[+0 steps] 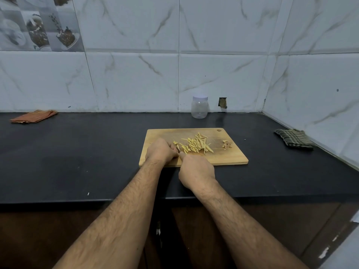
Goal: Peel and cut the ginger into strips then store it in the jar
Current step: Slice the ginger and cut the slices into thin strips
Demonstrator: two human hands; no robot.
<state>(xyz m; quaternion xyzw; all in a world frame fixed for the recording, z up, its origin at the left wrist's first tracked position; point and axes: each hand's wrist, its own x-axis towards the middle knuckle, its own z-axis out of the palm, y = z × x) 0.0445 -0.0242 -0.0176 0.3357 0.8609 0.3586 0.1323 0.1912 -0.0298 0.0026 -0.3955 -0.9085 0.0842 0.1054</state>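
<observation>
Setting: black stone countertop (77,152) meeting grey-veined white marble wall tiles (136,78), dark wooden cabinet fronts below its front edge
Board: rectangular light wooden cutting board (229,159) lying flat under both hands, a small round hole in its far right corner
Left hand: left hand (162,151) rests on the board's left part, fingers curled down over something small that cannot be made out
Right hand: right hand (197,169) sits at the board's near edge, just right of the left hand and almost touching it, closed round a grip; only a dark sliver of a knife (178,150) shows between the two hands, its blade mostly hidden
Ginger: pile of pale yellow ginger strips (194,145) lies on the board just beyond and right of the fingertips of both hands
Peelings: small heap of tan ginger scraps (226,144) further right on the board, apart from the strips
Jar: clear plastic jar with a pale lilac lid (199,107), lid on, stands upright against the wall, well beyond the hands
Cloths: folded orange checked cloth (34,116) far off to the left by the wall; folded dark green checked cloth (294,139) well to the right of the right hand
</observation>
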